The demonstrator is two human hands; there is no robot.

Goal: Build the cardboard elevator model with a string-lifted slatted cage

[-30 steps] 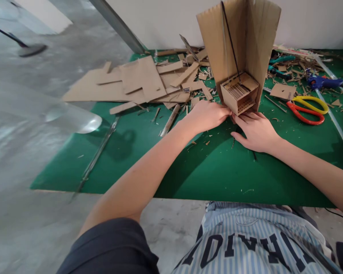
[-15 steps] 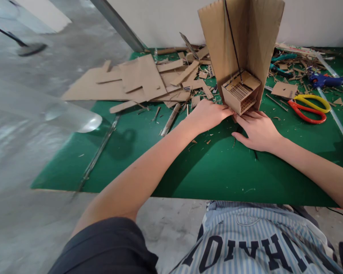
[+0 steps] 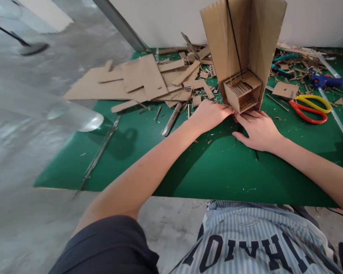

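A tall folded cardboard structure (image 3: pixel 242 42) stands upright on the green mat (image 3: pixel 205 167), with a small cardboard box (image 3: pixel 241 95) with slatted openings at its foot and a thin black stick (image 3: pixel 234 38) running down into it. My left hand (image 3: pixel 210 114) has its fingers curled against the box's lower left corner. Flat on the mat, my right hand (image 3: pixel 258 127) presses its fingertips against the box's lower front edge.
Cardboard sheets and offcuts (image 3: pixel 143 82) lie piled at the left back of the mat. Red-and-yellow scissors (image 3: pixel 310 108) and a blue glue gun (image 3: pixel 324 80) lie to the right. Clear sticks (image 3: pixel 100 152) lie at the mat's left.
Both hands stay at the box's base. The view has shifted slightly, and nothing has been picked up or let go.
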